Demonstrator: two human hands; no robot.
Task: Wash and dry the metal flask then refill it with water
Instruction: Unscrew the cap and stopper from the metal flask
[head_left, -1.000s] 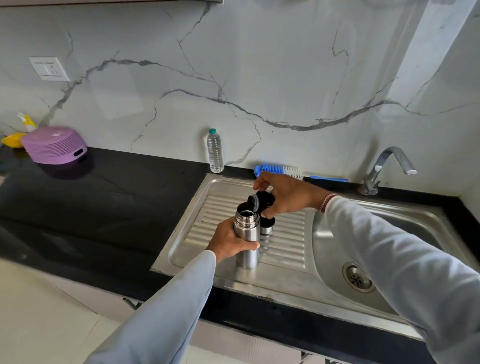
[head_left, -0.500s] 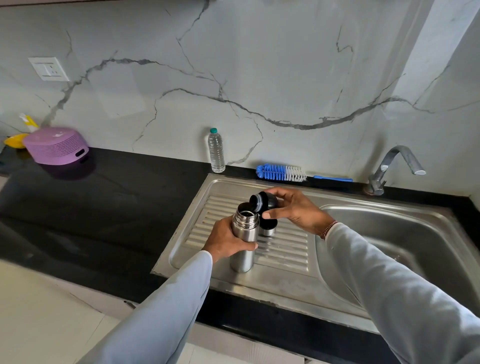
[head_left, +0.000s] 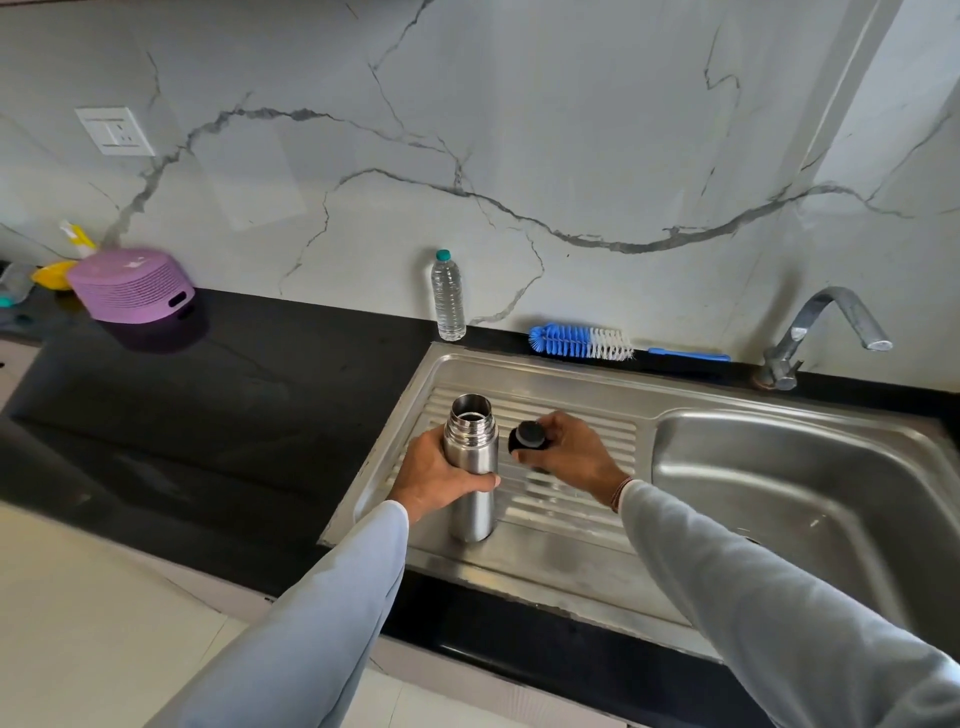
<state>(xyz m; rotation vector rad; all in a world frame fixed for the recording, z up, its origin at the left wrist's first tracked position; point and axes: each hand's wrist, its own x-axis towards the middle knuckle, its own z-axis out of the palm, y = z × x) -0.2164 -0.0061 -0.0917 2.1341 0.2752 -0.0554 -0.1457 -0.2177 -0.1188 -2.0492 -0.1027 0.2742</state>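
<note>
**Open flask on the drainboard: tipping and a stray stopper are the risks**

Nearest the camera, two pale grey sleeves reach in over the black stone counter. The left hand wraps round the middle of the tall cylindrical brushed-steel flask, fingers behind it and thumb curled across its front. The flask stands upright on the ribbed stainless drainboard, near its front left corner, with its threaded mouth uncovered.

Just beside it to the right, the right hand is held low over the ribs, palm down, wrist bent, fingers curled round a small round black stopper. Whether the stopper touches the drainboard, I cannot tell; something dark under the hand is hidden.

What could go wrong, as I judge it: the flask is tall and narrow and sits on ridges, so letting go of it carelessly could topple it towards the counter edge. The stopper is round and could roll on the slope into the steel sink basin, or be mislaid before the refill. Washing has not begun, so the flask still needs carrying right to the basin.

Farther back, along the wall, lie a blue and white bottle brush and a clear plastic water bottle with a teal cap. The angled chrome tap stands at the far right, well apart from the flask.
</note>
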